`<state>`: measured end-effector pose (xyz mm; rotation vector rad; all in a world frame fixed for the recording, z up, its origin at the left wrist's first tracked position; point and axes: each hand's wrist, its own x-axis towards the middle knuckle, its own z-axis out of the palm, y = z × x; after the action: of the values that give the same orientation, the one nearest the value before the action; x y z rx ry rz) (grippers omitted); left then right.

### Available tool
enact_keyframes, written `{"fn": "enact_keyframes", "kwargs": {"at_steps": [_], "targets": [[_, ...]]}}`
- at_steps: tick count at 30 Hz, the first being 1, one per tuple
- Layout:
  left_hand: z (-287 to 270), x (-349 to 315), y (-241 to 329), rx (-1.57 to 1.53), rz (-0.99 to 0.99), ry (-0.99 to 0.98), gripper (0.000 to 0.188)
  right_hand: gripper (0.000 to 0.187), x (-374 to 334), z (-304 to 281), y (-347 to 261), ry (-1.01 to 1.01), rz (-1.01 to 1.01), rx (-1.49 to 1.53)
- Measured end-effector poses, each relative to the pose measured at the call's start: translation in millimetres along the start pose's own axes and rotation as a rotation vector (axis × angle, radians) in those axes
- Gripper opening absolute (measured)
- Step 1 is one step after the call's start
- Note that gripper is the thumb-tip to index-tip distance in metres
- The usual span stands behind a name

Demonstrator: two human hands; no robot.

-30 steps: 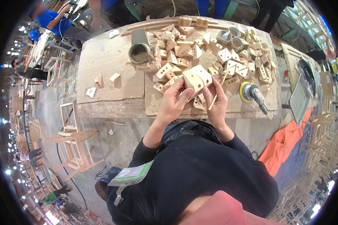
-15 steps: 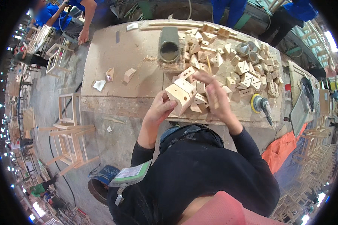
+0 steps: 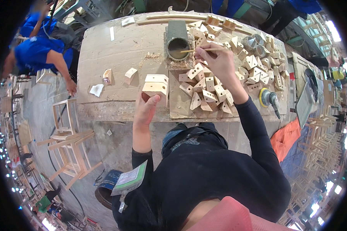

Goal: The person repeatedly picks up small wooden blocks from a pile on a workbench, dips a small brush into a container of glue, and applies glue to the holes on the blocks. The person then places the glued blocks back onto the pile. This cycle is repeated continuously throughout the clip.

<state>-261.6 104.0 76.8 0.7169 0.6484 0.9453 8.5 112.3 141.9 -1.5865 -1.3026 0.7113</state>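
Note:
My left hand (image 3: 145, 109) is closed around drilled wooden corner blocks (image 3: 155, 88), held together above the table's near edge. My right hand (image 3: 219, 61) grips a thin wooden stick (image 3: 188, 51) between fingers and thumb. The stick's far end reaches into the round mouth of a grey container (image 3: 177, 29). Brownish matter shows inside; I cannot tell what it is. Below my right hand lies a loose pile of similar blocks (image 3: 209, 84) with drilled holes.
The table (image 3: 115, 50) bears more blocks (image 3: 258, 71) at right, clear cups (image 3: 254, 44) and a yellow-rimmed sander (image 3: 265, 97). A white scrap (image 3: 96, 90) and two single blocks lie left. Wooden frames (image 3: 67, 136) stand on the floor. A blue-shirted person (image 3: 38, 54) is at far left.
My left hand has moved left with the blocks, away from the pile. My right hand has gone from beside the blocks to the container and now holds the stick.

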Motion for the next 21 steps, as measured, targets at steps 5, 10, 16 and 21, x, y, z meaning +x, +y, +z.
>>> {"fn": "enact_keyframes", "kwargs": {"at_steps": [5,10,16,21], "targets": [[0,7,6,0.049,-0.027,-0.036,0.072,0.022,15,-1,7,0.120,-0.133,-0.356],[-5,11,6,0.060,-0.022,-0.042,0.075,0.022,16,7,12,0.111,0.003,-0.275],[-12,13,10,0.010,-0.024,-0.040,0.072,0.023,2,30,45,0.166,0.246,0.406],[-22,12,5,-0.059,-0.013,0.001,0.066,0.023,-11,36,55,0.311,0.335,0.841]]}}
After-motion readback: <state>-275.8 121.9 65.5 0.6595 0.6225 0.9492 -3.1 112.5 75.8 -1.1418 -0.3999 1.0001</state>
